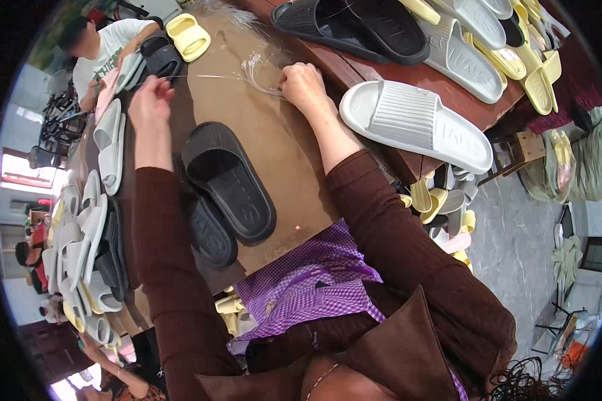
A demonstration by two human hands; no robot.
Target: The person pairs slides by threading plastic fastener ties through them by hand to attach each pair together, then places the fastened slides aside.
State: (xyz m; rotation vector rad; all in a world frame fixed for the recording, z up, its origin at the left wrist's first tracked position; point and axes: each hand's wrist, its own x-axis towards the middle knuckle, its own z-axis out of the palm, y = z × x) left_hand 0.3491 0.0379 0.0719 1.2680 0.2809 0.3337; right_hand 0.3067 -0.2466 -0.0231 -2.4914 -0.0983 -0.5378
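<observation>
My left hand (150,103) is raised over the left side of the brown-covered table, its fingers curled in a pinch. A thin clear plastic strand (211,76) runs from it toward a small bunch of clear strands (252,65). My right hand (304,83) is closed at the near end of that bunch; its fingertips are partly hidden. Between my forearms lies a black slide sandal (237,184), overlapping a second black slide sandal (211,230). A light grey slide sandal (415,123) rests on the table's right edge, beside my right forearm.
Black, grey and yellow slides pile up on the red-brown table (334,63) at the far right. Many grey and black slides (80,240) line the left side. A person (110,50) sits at the far left near a yellow slide (188,37). More slides (441,207) lie below on the right.
</observation>
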